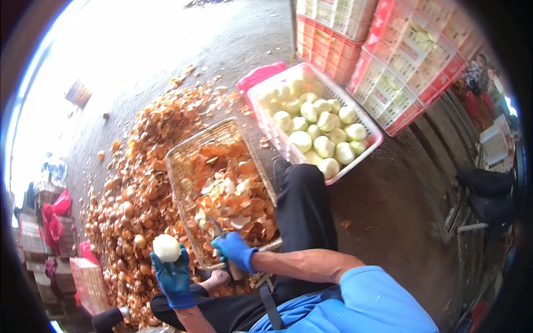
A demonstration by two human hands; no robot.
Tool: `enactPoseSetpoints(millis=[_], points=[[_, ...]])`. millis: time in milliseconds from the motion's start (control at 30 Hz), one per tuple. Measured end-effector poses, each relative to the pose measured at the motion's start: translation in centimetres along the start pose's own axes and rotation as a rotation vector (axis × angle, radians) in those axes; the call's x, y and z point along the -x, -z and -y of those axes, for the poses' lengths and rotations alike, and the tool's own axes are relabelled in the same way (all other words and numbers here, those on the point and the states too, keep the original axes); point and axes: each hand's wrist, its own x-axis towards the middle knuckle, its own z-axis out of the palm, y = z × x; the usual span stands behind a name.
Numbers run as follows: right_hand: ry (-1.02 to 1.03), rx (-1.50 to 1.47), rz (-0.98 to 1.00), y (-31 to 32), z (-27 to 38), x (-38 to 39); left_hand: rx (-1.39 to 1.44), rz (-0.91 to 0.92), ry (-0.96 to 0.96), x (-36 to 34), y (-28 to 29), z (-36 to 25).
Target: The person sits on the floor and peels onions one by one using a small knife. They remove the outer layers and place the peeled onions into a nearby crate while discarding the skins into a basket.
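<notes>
Left hand [173,280], in a blue glove, is holding a peeled onion [166,248], the fingers wrapping it from below and the side and leaving its white top showing. Right hand [236,250], also gloved in blue, is closing around what is looking like a knife [215,224]; its thin dark blade is pointing away from the person, over the near end of a crate of skins [202,137]. The peeled onion is sitting just left of that crate's near corner, well apart from the blade.

Loose brown onion skins [225,166] are filling the crate, with a few paler pieces lying among them. To its left, a long heap of unpeeled onions [119,222] and more skins is spreading over the floor [383,222]. Beyond the person's right knee, a white crate [355,163] is holding many peeled onions [325,147], with a pink bag [261,74] lying by its far left side. Red and white crates [327,53] are standing stacked behind it. The person is wearing black trousers [305,216] and a blue shirt [377,299]. At the far left, pink bags [60,208] are hanging near more crates.
</notes>
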Motion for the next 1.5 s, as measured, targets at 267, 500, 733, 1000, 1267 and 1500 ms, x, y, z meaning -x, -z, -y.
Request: enactPoseSetpoints(millis=[267, 500, 733, 1000, 1267, 1500], points=[[-0.070, -0.204, -0.044, -3.3, -2.3, -2.3, -0.327, 0.287, 0.288, -6.3, -15.2, 3.3], [0.089, -0.067, 0.028, -4.4, -2.8, -2.9, -0.454, 0.497, 0.619, -11.0, -27.3, 13.9], [0.549, 0.185, 0.016, -5.9, -5.3, -5.9, -0.689, 0.592, 0.899, -14.4, -34.6, 27.4], [0.196, -0.261, 0.360, -3.1, 0.7, -0.4, -0.891, 0.918, 0.966, -11.7, -43.8, 38.8], [-0.030, -0.450, 0.412, -0.8, 4.5, 1.0, -1.136, 0.895, 0.592, -11.3, -44.3, 52.0], [-0.081, -0.495, 0.430, -0.4, 5.6, 1.0, -1.391, 0.970, 0.389, -13.7, -41.7, 53.5]])
